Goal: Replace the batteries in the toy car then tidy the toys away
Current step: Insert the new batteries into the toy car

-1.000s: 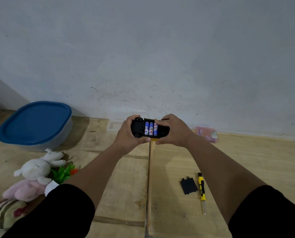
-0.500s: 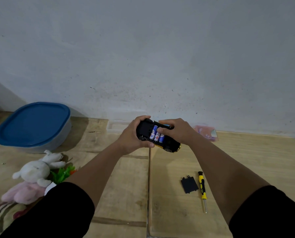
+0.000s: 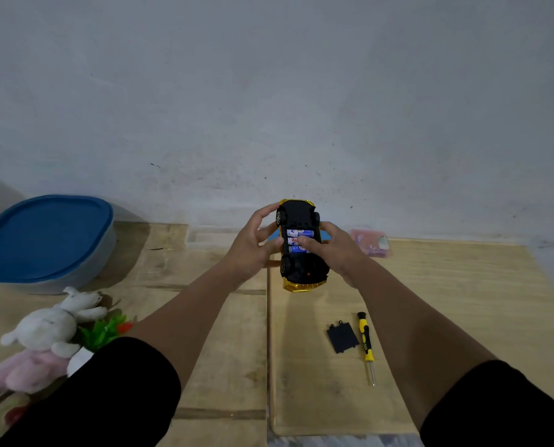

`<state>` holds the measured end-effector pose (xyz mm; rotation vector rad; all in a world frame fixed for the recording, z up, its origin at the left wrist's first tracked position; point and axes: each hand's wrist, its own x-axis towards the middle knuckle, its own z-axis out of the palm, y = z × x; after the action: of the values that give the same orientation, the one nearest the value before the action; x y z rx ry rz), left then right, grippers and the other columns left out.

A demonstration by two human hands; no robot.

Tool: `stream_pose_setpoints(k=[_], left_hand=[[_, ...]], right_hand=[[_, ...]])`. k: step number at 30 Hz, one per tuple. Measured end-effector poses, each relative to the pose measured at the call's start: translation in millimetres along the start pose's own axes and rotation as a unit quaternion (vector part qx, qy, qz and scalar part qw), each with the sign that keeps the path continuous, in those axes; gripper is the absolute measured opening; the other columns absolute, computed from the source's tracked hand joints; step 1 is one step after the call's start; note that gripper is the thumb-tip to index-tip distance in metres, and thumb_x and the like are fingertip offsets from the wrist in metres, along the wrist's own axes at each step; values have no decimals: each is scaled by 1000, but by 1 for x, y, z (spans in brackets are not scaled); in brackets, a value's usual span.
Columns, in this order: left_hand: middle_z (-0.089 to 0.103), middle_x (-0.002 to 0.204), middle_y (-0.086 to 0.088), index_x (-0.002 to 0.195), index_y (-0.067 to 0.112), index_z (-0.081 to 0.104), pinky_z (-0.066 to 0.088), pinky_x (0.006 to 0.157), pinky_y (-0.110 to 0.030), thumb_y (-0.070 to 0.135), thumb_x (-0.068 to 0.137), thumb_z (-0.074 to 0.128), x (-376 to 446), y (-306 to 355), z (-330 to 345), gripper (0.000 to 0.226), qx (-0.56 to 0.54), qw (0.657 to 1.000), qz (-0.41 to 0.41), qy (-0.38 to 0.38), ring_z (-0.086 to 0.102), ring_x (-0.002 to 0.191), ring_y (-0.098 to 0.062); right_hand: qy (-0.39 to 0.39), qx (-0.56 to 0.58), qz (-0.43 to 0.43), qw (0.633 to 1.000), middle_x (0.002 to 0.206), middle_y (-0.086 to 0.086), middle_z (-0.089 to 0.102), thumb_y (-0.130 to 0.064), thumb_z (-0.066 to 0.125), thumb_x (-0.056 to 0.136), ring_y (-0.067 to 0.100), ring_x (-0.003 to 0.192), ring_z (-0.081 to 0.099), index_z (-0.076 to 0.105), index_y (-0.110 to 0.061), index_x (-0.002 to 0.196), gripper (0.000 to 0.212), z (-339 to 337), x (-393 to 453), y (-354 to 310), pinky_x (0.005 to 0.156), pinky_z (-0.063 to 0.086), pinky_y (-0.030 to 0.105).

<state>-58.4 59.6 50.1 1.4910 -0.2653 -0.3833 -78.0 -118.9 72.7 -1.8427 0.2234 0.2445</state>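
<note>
Both hands grip the toy car [image 3: 301,243] belly-up above the floor: the left hand [image 3: 251,250] wraps its side, and the right hand [image 3: 333,250] presses a thumb on the batteries [image 3: 298,241]. Seat each cell flat (polarity unreadable here) before fetching the battery cover [image 3: 342,337], nearer the person than the car, just beside the screwdriver [image 3: 366,343].

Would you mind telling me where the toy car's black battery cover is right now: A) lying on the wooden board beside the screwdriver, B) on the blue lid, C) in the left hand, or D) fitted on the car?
A: the battery cover lies flat on the wooden board, just left of the screwdriver.
</note>
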Motion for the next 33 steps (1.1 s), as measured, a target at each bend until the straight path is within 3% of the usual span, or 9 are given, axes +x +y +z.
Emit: stream_pose_setpoints(k=[4, 7, 13, 17, 22, 26, 28, 30, 33], left_hand=[[64, 118, -7, 143, 46, 23, 59, 71, -31, 22, 99, 46, 2, 0, 19, 55, 48, 997, -41, -43, 69, 95, -18], [60, 125, -4, 141, 56, 13, 59, 74, -34, 30, 91, 60, 2, -1, 32, 74, 65, 994, -63, -63, 66, 103, -18], [43, 143, 4, 144, 51, 13, 57, 75, -27, 16, 93, 58, 3, 3, 52, 77, 98, 992, -25, -70, 55, 120, -17], [43, 143, 4, 145, 49, 17, 55, 88, -32, 16, 94, 56, 6, 5, 62, 72, 112, 990, -46, -68, 53, 122, -16], [44, 138, 9, 140, 60, 10, 54, 89, -45, 19, 84, 70, 4, -1, 81, 92, 131, 985, -93, -65, 58, 114, -20], [39, 145, 7, 142, 56, 11, 52, 94, -35, 14, 82, 72, -2, -19, 86, 94, 132, 986, -78, -58, 56, 118, -15], [40, 144, 7, 141, 55, 11, 51, 94, -32, 13, 82, 72, -8, -32, 85, 96, 135, 986, -87, -46, 55, 119, -13], [41, 144, 8, 143, 52, 8, 48, 95, -29, 11, 81, 72, -17, -48, 83, 98, 137, 985, -101, -28, 55, 118, -9], [42, 139, 14, 146, 47, 4, 48, 90, -20, 5, 82, 71, -31, -69, 77, 101, 132, 982, -134, -7, 56, 112, -1]], right_hand=[[48, -7, -62, 997, 126, 0, 49, -26, 70, 82, 17, 93, 60, 23, -29, 144, 78, -9, -7, 8, 73, 51, 24], [47, -26, -112, 992, 138, -10, 37, -26, 67, 85, 13, 102, 56, 10, -42, 147, 86, -16, -12, 14, 78, 51, 21], [-8, -79, -154, 985, 122, -13, 48, -23, 59, 91, 6, 111, 49, 29, -34, 144, 61, -31, -16, 18, 79, 47, 7], [-56, -87, -143, 984, 131, -12, 47, -23, 59, 91, 8, 119, 46, 35, -35, 141, 57, -51, -14, 17, 101, 43, 27], [-67, -74, -143, 985, 124, -9, 50, -20, 61, 90, 9, 112, 50, 38, -32, 141, 57, -63, -14, 26, 91, 47, 25], [-94, -13, -89, 992, 125, -4, 53, -32, 59, 90, 18, 107, 59, 35, -42, 140, 56, -68, -13, 46, 88, 55, 38], [-65, -5, -79, 995, 113, 0, 59, -37, 53, 92, 14, 96, 61, 26, -44, 142, 57, -65, -12, 61, 82, 54, 32], [-17, -57, -88, 994, 101, -1, 61, -35, 53, 93, 13, 93, 60, 22, -39, 145, 61, -65, -11, 83, 79, 46, 25], [-55, -281, -97, 953, 114, 3, 60, -33, 65, 85, 21, 109, 53, 27, -34, 145, 71, -71, -9, 121, 93, 42, 34]])
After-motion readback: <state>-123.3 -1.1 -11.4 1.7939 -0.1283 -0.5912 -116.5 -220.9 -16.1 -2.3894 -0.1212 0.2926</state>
